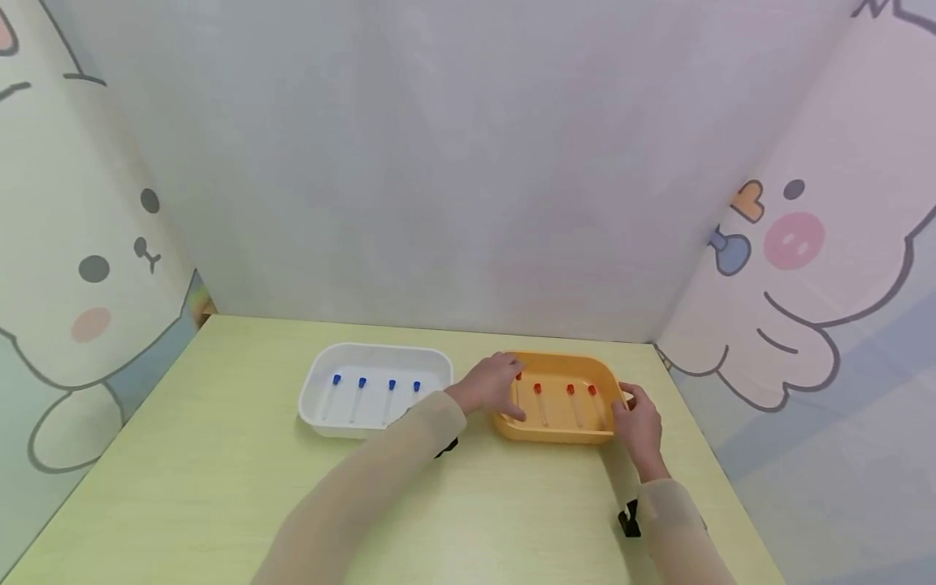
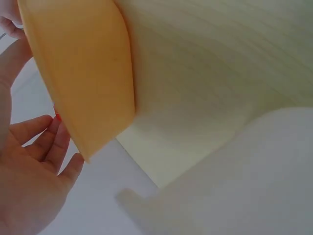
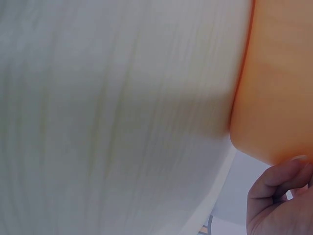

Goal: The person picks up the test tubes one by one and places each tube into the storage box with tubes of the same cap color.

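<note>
An orange tray [image 1: 556, 437] sits right of centre on the table, with several thin clear tubes [image 1: 543, 406] with red caps lying in it. My left hand [image 1: 490, 385] reaches over the tray's left end, fingers and thumb spread apart. In the left wrist view its fingertips are by a red cap [image 2: 57, 117], mostly hidden behind the tray wall; whether they touch it is unclear. At the opposite end my right hand [image 1: 640, 424] pinches the tray's right rim. The right wrist view shows that hand's bent fingers [image 3: 274, 182] against the orange wall.
A white tray [image 1: 340, 431] with several blue-capped clear tubes [image 1: 357, 404] stands to the left, partly behind my left forearm. The pale yellow table [image 1: 175, 487] meets a plain curtain [image 1: 439, 162] at the back, with cartoon-printed sheets at both sides.
</note>
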